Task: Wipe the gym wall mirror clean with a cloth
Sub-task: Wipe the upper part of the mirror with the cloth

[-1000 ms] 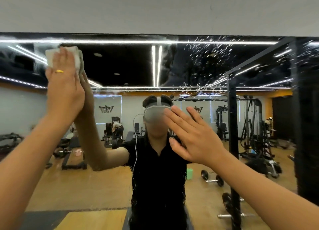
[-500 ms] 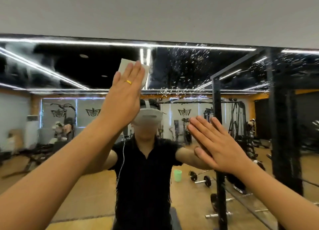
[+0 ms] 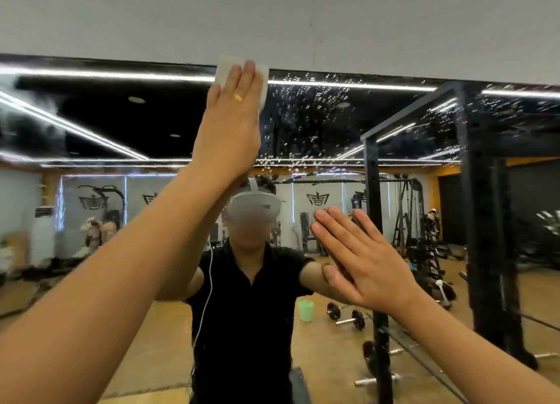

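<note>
The left arm is stretched high and nearly straight. The left hand [image 3: 230, 124] is laid flat against the mirror [image 3: 303, 124], fingers straight and together, a yellow ring [image 3: 238, 97] on one of them. Its grip is open: the palm and fingers press a white cloth [image 3: 225, 68] to the glass rather than curling round it. The cloth sits at the very top of the mirror, its upper edge meeting the line where the glass ends and the white wall [image 3: 303, 18] begins, so there is no glass left above it.

The right arm is held lower, about at head height. The right hand [image 3: 360, 261] is spread flat on the glass, fingers straight and slightly fanned, the grip open and holding nothing. The two hands are well apart.

Just right of the cloth the upper glass is speckled with droplets [image 3: 303, 100], in a band that runs on toward the right. To the left the glass stretches wide, with a hazy patch near the far left.
</note>
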{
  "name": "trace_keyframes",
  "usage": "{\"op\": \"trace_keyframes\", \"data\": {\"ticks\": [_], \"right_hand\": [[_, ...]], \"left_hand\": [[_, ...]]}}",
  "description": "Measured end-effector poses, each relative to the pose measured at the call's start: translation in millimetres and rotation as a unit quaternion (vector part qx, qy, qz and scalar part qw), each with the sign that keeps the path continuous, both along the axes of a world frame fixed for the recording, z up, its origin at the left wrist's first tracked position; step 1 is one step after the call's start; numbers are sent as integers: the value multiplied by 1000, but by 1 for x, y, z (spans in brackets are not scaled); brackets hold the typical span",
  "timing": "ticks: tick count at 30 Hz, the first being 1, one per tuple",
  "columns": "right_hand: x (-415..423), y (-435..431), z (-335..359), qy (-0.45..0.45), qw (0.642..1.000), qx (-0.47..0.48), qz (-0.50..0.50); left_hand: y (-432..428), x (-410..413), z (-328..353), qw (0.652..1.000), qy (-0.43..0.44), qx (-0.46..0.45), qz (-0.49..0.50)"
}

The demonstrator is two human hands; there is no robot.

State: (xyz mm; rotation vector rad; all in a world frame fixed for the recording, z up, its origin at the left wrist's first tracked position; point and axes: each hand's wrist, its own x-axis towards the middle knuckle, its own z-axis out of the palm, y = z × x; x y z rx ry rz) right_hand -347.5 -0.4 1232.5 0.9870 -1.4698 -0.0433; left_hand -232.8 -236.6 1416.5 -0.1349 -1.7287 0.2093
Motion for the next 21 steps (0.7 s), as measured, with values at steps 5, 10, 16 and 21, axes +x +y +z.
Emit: {"op": "trace_keyframes", "data": {"ticks": [5, 10, 16, 21], "right_hand": [[-1, -1, -1, -1, 1000, -1, 0], [-2, 1, 0, -1, 1000, -4, -1], [-1, 1, -1, -12, 1000, 0, -8], [-3, -1, 1, -1, 1000, -1, -6]], "left_hand": [[-10, -4, -52, 1000, 7, -23, 1], [6, -2, 4, 1000, -12, -1, 14], [13, -9, -25, 999, 18, 24, -18], [2, -12, -67, 999, 29, 9, -26]]}}
